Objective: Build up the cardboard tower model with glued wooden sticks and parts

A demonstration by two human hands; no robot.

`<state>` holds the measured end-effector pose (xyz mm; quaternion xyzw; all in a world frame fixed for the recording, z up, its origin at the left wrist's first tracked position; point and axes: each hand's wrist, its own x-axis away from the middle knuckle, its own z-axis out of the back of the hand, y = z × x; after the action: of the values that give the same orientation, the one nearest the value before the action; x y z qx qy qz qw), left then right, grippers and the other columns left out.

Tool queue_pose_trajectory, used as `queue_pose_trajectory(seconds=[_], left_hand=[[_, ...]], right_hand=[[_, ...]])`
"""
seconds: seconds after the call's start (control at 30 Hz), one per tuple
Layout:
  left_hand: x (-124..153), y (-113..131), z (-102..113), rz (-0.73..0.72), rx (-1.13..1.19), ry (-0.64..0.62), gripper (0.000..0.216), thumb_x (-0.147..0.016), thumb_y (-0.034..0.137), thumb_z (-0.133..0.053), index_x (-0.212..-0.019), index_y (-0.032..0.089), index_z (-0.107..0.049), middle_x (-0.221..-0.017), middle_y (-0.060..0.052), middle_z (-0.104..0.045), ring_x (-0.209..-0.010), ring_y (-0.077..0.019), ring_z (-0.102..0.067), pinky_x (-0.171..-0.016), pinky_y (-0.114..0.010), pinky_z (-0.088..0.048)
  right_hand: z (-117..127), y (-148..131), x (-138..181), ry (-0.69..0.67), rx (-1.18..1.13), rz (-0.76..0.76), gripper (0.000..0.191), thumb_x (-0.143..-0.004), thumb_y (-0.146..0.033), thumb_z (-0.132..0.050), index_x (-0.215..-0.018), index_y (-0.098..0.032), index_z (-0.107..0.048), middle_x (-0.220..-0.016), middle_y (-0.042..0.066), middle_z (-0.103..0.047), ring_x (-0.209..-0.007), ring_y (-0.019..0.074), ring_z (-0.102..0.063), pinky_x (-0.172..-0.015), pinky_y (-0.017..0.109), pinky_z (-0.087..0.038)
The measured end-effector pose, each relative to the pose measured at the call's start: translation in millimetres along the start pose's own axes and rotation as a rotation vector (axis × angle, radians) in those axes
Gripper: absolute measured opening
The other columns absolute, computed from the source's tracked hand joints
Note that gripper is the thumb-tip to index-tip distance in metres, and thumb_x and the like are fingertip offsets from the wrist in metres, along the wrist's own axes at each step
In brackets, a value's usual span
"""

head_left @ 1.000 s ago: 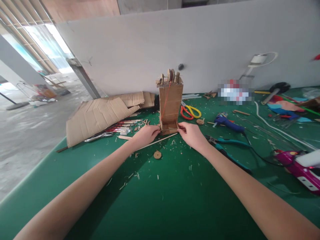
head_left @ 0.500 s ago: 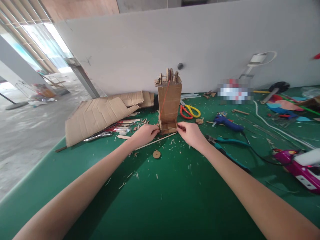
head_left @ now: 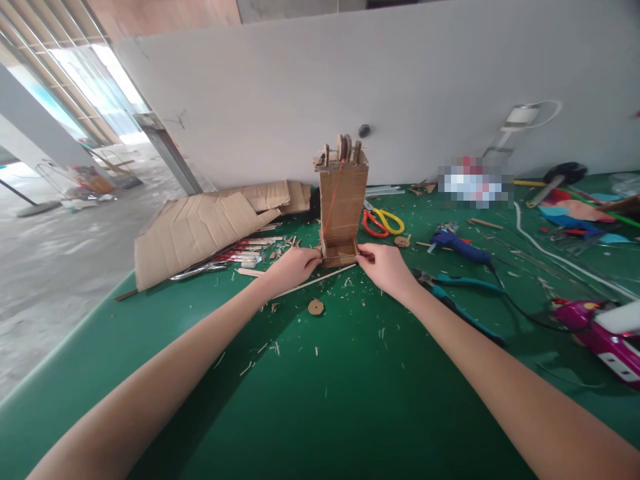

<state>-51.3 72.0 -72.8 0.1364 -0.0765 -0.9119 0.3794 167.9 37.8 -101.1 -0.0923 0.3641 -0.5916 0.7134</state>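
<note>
An upright cardboard tower [head_left: 344,200] stands on the green table, with cardboard discs [head_left: 345,147] on a stick across its top and a red string [head_left: 334,197] running down its front. Low at its left side, my left hand [head_left: 295,265] is closed, fingertips pinching the edge of the tower's box-like base. My right hand [head_left: 383,267] pinches the opposite side of that base. The fingertips partly cover what they grip. A thin wooden stick [head_left: 315,281] lies on the table just in front of the base, and nearer to me is a loose cardboard disc [head_left: 316,307].
Flat cardboard sheets [head_left: 200,233] lie left, beside wrapped sticks [head_left: 240,253]. Scissors [head_left: 383,221] rest behind my right hand. Rightward are a blue glue gun [head_left: 460,245], teal-handled pliers [head_left: 465,303] and a magenta power strip [head_left: 595,333]. A white wall [head_left: 280,100] closes the back.
The view has shifted slightly, so everything appears a little further right. Both hands keep their places at the tower's base.
</note>
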Motion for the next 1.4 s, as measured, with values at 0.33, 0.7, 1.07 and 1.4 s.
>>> queue_pose_trajectory(seconds=[0.33,0.7,1.07,1.4], left_hand=[[-3,-3,-3,-0.024,-0.005,-0.006,0.026,-0.09,0.019,-0.038,-0.073,0.017,-0.057,-0.073,-0.003,-0.063,-0.067,-0.0151,-0.057,-0.063,-0.024,-0.038],[-5,-9,-4,-0.049,-0.03,-0.044,0.024,-0.092,0.021,-0.034,-0.084,0.017,-0.056,-0.076,-0.004,-0.063,-0.072,-0.0167,-0.059,-0.066,-0.026,-0.041],[-5,-5,-15,-0.031,-0.098,0.043,0.015,-0.089,0.017,-0.039,-0.089,0.018,-0.054,-0.092,-0.006,-0.065,-0.085,-0.0195,-0.061,-0.072,-0.028,-0.045],[-3,-3,-3,0.014,-0.131,-0.03,0.018,-0.091,0.028,-0.038,-0.095,0.019,-0.054,-0.091,-0.005,-0.066,-0.082,-0.0201,-0.062,-0.069,-0.028,-0.045]], right_hand=[[-5,2,0,0.034,-0.015,-0.041,0.023,-0.076,-0.019,-0.058,-0.094,-0.017,-0.072,-0.081,0.007,-0.073,-0.077,0.0211,-0.069,-0.075,0.032,-0.053],[-4,2,2,0.034,0.025,-0.03,0.028,-0.075,-0.019,-0.06,-0.102,-0.015,-0.068,-0.098,0.01,-0.068,-0.07,0.0186,-0.067,-0.071,0.034,-0.053],[-8,10,0,0.043,-0.002,0.018,0.022,-0.076,-0.021,-0.06,-0.097,-0.017,-0.068,-0.106,0.009,-0.056,-0.061,0.0127,-0.064,-0.067,0.033,-0.054],[-8,6,2,0.072,0.011,-0.037,0.023,-0.078,-0.023,-0.059,-0.099,-0.016,-0.067,-0.106,0.009,-0.056,-0.064,0.0144,-0.066,-0.07,0.034,-0.054]])
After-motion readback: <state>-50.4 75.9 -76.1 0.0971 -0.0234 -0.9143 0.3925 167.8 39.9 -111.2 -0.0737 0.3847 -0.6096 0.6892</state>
